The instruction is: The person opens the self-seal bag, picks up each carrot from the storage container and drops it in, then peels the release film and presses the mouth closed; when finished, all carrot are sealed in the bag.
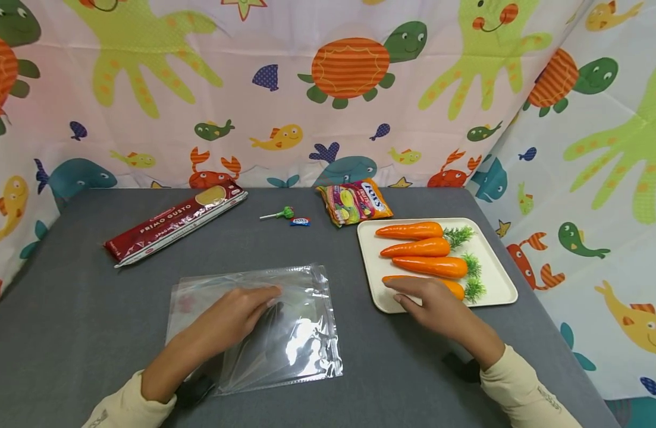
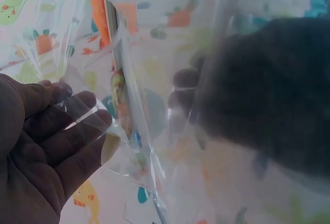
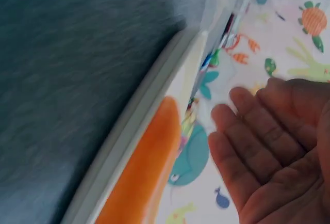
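Note:
My left hand [image 1: 234, 312] pinches a clear plastic bag [image 1: 276, 365] between thumb and fingers, over a small stack of such bags lying on the table. In the left wrist view, the film [image 2: 85, 113] stretches across that hand's fingers; a dark blurred shape shows through it. My right hand [image 1: 437, 306] hovers over the front edge of a cream tray [image 1: 500, 291], fingers loosely bent and holding nothing. Beneath it lies the nearest orange carrot [image 1: 456, 289], partly covered by the hand in the head view. Several carrots with green tops lie side by side on the tray.
At the back left lies a long dark-red packet [image 1: 172, 223]. A green lollipop [image 1: 286, 212], a small blue wrapped sweet [image 1: 300, 222] and a Fox's sweets bag [image 1: 354, 202] are at the back middle. Patterned cloth [image 1: 285, 119] hangs behind the grey table [image 1: 65, 333].

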{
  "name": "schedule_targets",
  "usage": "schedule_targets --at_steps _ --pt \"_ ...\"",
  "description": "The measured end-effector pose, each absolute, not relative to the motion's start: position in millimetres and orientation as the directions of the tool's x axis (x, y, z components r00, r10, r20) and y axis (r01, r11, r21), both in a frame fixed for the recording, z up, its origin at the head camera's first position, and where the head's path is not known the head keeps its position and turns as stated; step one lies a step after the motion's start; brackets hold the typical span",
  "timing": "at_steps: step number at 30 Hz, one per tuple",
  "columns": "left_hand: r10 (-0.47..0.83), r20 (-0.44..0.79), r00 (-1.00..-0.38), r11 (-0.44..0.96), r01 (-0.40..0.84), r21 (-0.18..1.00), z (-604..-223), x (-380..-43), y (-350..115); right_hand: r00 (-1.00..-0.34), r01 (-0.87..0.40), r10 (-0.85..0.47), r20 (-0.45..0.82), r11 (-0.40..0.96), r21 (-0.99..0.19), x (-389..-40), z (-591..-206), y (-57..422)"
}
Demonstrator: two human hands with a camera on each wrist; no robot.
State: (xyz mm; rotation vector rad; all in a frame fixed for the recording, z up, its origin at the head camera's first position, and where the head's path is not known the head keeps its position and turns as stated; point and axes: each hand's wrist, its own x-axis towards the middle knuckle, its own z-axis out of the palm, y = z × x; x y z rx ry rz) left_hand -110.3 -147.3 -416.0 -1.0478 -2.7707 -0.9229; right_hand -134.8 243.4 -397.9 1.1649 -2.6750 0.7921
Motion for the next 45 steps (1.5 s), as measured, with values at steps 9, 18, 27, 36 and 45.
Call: schedule_targets --at_steps 9,18,27,36,45 --pt "0.584 0.250 -0.772 0.598 0.618 0.510 -417.1 -110.7 -147.9 -0.774 -0.633 -0.556 0.302 0.665 -0.398 -132.0 -392.4 270.1" --pt "0.581 0.254 -0.773 0.606 0.620 0.499 -416.3 -111.1 -149.2 -0.796 -0.584 -0.438 0.417 0.737 -0.340 -132.2 -383.5 303.7" --pt "0.586 0.260 -0.767 0.598 0.626 0.501 -416.4 -106.6 -149.3 -0.898 -0.403 -0.281 0.339 0.833 -0.379 -129.6 -372.0 337.3" --pt "0.577 0.229 -0.784 0.612 0.601 0.514 -414.0 -105.9 -146.6 -0.952 -0.303 -0.226 0.208 0.801 -0.517 -133.4 -387.5 353.6" --pt "0.586 0.232 -0.776 0.602 0.609 0.516 -416.1 -107.2 -144.6 -0.965 -0.257 -0.241 0.100 0.815 -0.519 -134.0 -394.9 357.6"
